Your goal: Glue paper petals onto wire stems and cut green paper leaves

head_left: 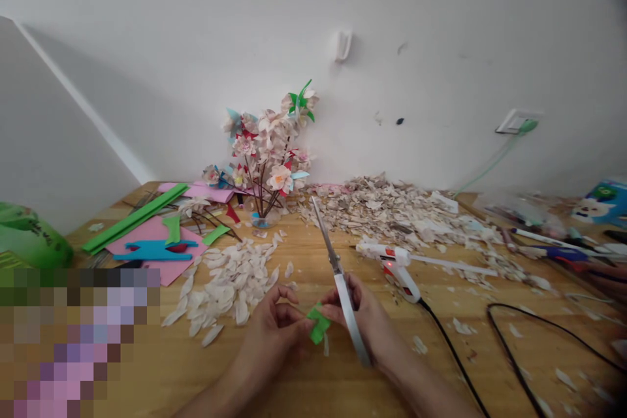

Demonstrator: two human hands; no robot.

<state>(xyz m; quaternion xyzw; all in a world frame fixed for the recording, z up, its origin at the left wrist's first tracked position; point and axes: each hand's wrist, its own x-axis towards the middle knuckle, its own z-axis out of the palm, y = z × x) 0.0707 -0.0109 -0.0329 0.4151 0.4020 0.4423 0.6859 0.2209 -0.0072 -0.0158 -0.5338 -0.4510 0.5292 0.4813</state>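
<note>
My left hand pinches a small green paper piece just above the wooden table. Fingers of my right hand touch the same green piece from the other side. That hand also grips a pair of white-handled scissors, whose closed blades point up and away toward the wall. A heap of pale cut petals lies on the table just left of my hands.
A white glue gun with a black cord lies to the right. A paper flower bouquet stands at the back by the wall. Green strips and pink sheets lie left. Paper scraps pile behind.
</note>
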